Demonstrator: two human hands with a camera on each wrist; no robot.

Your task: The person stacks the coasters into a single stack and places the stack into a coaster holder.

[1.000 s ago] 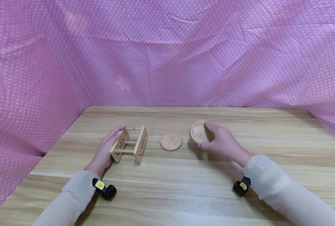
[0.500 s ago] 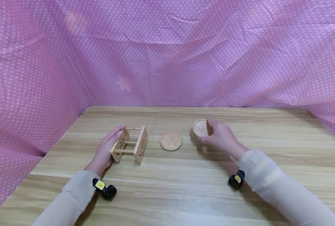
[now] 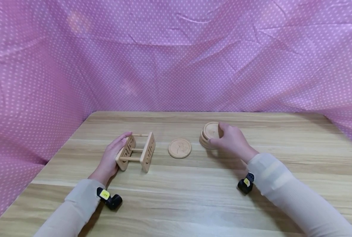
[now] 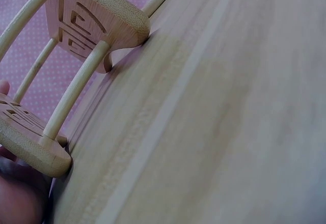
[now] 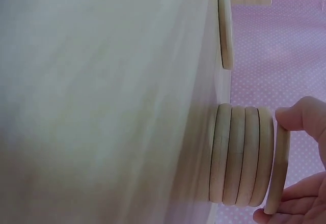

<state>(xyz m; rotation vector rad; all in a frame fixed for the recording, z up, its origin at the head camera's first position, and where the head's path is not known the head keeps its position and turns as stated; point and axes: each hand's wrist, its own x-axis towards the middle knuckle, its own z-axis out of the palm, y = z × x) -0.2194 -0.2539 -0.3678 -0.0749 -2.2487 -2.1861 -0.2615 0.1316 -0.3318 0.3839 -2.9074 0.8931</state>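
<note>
My left hand (image 3: pixel 107 161) holds the outer left side panel of a wooden coaster holder (image 3: pixel 148 153), whose two cut-out panels are joined by round rods. Part of that hand also shows in the left wrist view, beside the near panel (image 4: pixel 30 145). My right hand (image 3: pixel 234 142) pinches a round wooden coaster (image 3: pixel 210 131) by its rim. In the right wrist view this held coaster (image 5: pixel 278 170) sits tilted just over a stack of several like coasters (image 5: pixel 237 155), with a narrow gap between. Flat on the table lies one engraved coaster (image 3: pixel 179 148), between holder and stack.
Everything stands on a wood-grain table (image 3: pixel 176 204). Behind it and at both sides hangs a pink dotted cloth (image 3: pixel 170 65). A small black camera is strapped to each wrist, the left one (image 3: pixel 113 201) close over the tabletop.
My right hand has moved slightly away from me and to the left, the coaster's face shifting up off the stack's centre. The left hand and the holder have stayed put.
</note>
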